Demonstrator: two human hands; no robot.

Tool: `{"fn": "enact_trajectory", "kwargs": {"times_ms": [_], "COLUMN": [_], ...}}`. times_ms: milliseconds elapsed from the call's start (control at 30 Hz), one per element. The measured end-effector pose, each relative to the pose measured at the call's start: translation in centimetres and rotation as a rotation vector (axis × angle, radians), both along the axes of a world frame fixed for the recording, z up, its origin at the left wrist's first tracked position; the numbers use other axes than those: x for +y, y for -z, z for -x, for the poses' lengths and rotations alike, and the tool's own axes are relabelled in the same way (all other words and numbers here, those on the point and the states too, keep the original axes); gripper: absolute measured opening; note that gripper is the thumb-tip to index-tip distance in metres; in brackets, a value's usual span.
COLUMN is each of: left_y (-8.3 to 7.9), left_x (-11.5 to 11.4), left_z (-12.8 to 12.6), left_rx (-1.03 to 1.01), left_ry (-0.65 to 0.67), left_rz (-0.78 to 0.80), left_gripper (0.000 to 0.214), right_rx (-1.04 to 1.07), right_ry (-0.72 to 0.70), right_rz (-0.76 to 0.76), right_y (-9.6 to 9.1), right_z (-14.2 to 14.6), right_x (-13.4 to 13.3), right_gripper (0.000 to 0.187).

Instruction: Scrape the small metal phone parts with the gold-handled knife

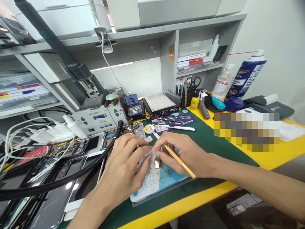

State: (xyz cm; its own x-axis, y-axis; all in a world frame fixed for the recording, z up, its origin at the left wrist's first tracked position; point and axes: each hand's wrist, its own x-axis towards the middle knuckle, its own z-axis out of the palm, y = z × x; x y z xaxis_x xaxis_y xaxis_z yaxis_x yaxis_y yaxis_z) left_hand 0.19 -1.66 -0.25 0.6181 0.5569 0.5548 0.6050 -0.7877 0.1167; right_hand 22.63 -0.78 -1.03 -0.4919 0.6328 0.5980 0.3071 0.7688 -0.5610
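My left hand (125,165) is closed, pinching a small clear plastic bag (147,158) over a light blue work pad (154,183) on the green mat (209,143). My right hand (184,154) is closed on the same bag's other side and also carries a thin gold tool (179,161) that sticks out toward the right. A small metal part (157,163) lies on the pad just below my fingers.
A soldering station (100,119), a hot plate (159,105), a black hose (59,181) and opened phones (69,149) crowd the left. A spray can (246,74), a bottle (222,82) and a tool holder (189,92) stand at the back right. The yellow bench edge (190,203) runs in front.
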Motion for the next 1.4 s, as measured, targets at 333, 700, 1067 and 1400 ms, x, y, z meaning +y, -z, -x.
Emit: {"fn": "enact_trajectory", "kwargs": {"times_ms": [333,700,1067,1400], "left_y": [-0.1,0.1,0.0,0.1], "left_x": [0.0,0.0,-0.2,0.0], "left_z": [-0.1,0.0,-0.1,-0.2], "left_rx": [-0.014,-0.004,0.025,0.029], "left_ry": [0.025,0.026,0.027,0.065], "left_rz": [-0.035,-0.058,-0.078,-0.144], "left_gripper": [0.017,0.02,0.019,0.012], "right_rx": [0.007,-0.02,-0.04,-0.053], "right_ry": [-0.016,-0.009,-0.037,0.003], "right_rz": [-0.011,-0.191,-0.266,-0.393], "right_y": [-0.1,0.5,0.5,1.0], "right_z": [0.1,0.1,0.2,0.3], "right_x": [0.0,0.2,0.2,0.2], "right_gripper": [0.009,0.019,0.015,0.014]}}
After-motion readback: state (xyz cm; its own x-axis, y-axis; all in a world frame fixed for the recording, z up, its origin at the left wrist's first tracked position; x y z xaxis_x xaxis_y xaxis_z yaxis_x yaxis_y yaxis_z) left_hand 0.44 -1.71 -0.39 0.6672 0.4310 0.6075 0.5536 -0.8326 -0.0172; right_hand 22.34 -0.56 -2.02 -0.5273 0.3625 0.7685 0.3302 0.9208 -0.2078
